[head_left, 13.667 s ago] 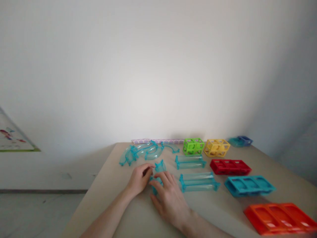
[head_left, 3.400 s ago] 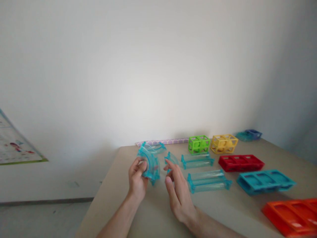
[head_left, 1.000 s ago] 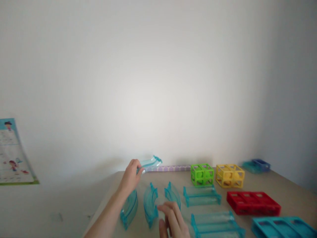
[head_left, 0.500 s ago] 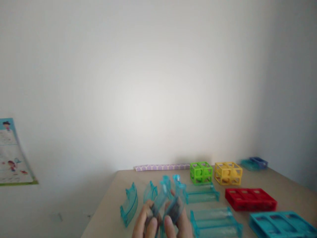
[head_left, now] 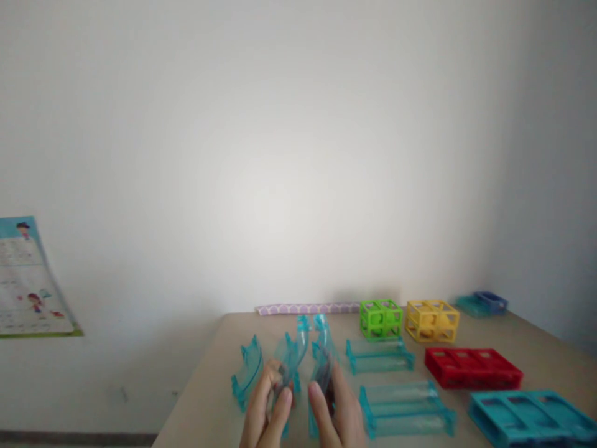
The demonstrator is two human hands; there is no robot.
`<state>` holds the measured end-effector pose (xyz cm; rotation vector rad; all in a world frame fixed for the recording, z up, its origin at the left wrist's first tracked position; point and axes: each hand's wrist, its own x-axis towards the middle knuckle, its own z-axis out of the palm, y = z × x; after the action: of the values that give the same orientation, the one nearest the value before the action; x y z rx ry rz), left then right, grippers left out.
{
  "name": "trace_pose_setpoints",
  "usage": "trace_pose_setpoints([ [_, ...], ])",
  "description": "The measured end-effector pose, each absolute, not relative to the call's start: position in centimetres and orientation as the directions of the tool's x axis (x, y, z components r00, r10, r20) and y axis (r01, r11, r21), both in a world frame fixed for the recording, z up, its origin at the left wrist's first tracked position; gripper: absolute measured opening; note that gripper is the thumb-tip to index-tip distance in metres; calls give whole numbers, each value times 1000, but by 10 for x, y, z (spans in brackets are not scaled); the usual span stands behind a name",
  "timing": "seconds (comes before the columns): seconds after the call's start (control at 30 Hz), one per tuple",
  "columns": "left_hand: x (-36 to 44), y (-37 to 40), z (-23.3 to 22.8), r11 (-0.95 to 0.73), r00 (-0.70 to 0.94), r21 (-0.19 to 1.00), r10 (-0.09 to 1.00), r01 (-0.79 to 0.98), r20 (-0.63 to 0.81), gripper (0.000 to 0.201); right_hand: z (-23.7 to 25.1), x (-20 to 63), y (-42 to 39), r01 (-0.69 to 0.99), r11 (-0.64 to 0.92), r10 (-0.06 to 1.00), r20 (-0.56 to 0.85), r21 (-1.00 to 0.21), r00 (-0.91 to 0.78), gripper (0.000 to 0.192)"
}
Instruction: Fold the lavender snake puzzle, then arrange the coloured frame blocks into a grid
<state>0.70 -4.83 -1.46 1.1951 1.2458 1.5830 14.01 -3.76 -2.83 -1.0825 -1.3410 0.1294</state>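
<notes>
My left hand [head_left: 267, 404] is closed on a curved, clear blue plastic track piece [head_left: 301, 350], held upright with the thumb in front. A second such curved track piece [head_left: 323, 341] stands upright in my right hand [head_left: 336, 407], the thumb pressed against its near side. A narrow gap separates the two pieces. On the table to the left lies another curved track piece [head_left: 249, 373], and one more sits partly hidden behind my left hand. Two straight clear blue track pieces [head_left: 405, 407] lie to the right of my right hand.
A green cube frame [head_left: 380, 319] and a yellow one [head_left: 432, 321] stand at the back. Nearer are a red frame [head_left: 473, 368] and a blue frame [head_left: 532, 415]. A purple patterned strip [head_left: 310, 308] runs along the wall. Blue pieces [head_left: 489, 303] lie far right.
My hands have moved apart a little, and the two curved pieces with them, widening the gap. Both pieces now stand more upright. The view has shifted slightly.
</notes>
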Motion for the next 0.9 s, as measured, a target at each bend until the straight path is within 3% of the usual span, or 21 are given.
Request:
trace_pose_setpoints([
  [0.2,-4,-40,-29,-238,-23,962,970,134,243,56,-11,144,-48,420,552,748,650,-720,131,50],
  [0.37,-4,-41,-3,-415,-6,896,907,159,421,23,4,148,-52,319,611,770,638,-725,-23,48],
  [0.43,-11,-37,13,-495,-127,856,849,148,513,21,5,148,-55,295,651,742,669,-700,-50,51],
  [0.5,-28,-26,30,-493,-410,851,749,181,521,24,5,147,-56,282,653,746,661,-703,-80,51],
  [0.53,-40,-19,37,-455,-530,857,678,242,509,30,6,146,-57,281,641,758,646,-714,-88,50],
  [0.6,-66,-4,46,-243,-609,862,624,444,489,44,7,145,-58,283,619,778,620,-732,-100,46],
  [0.7,-97,12,45,193,-552,706,769,681,322,43,8,145,-57,295,611,786,607,-734,-117,42],
  [0.8,-107,17,34,332,-458,474,871,815,177,41,7,145,-56,307,614,786,602,-727,-145,40],
  [0.9,-105,13,27,362,-435,363,889,859,141,42,5,145,-57,314,634,771,610,-706,-184,39],
])
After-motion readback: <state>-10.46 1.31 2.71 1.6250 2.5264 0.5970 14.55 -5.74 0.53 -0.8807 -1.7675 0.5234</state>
